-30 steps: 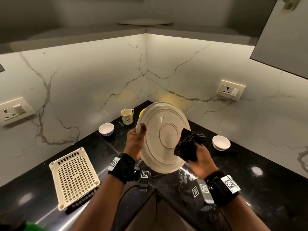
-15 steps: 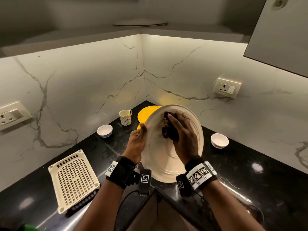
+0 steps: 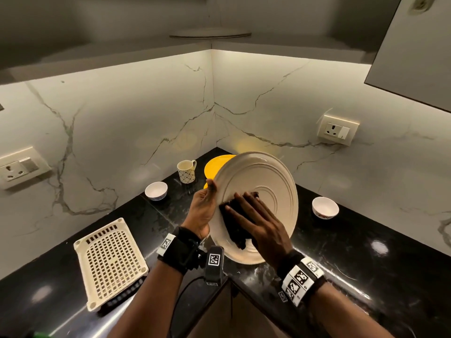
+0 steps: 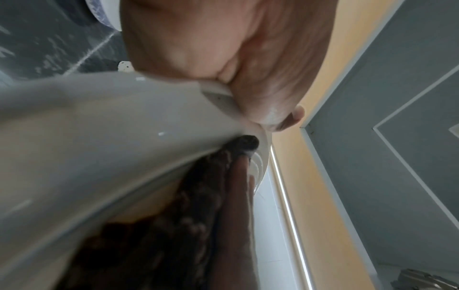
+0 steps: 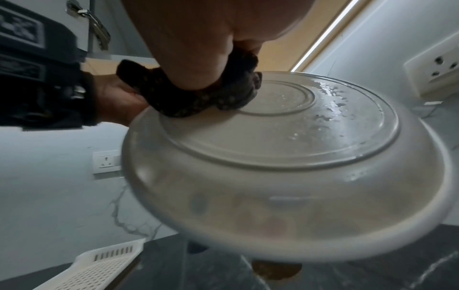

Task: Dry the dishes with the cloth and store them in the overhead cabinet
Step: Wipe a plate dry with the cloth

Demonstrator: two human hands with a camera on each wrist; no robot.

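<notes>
Plate (image 3: 273, 181), cream, is held tilted above the black counter (image 3: 366, 252) at the corner, underside with its raised rings turned toward the head camera. It is gripped at its left rim by the left hand (image 3: 203, 211), thumb on the near face and fingers curled behind. A dark cloth (image 3: 235, 224) is pressed flat against the lower left of the underside by the right hand (image 3: 258, 222), fingers extended and spread over it. Water droplets are seen on the far part of the underside in the right wrist view (image 5: 330, 104). Behind the plate a yellow plate (image 3: 214, 167) lies on the counter, partly hidden. A patterned mug (image 3: 186, 170) stands beside it. One small white bowl (image 3: 156, 190) sits left of the hands, another (image 3: 325, 207) to the right. A perforated cream tray (image 3: 109, 262) rests on the counter at lower left. An open cabinet door (image 3: 415, 52) is seen at upper right; whether anything is stored inside cannot be judged, though a round disc, possibly a plate, shows on the shelf above the corner (image 3: 210, 35).
</notes>
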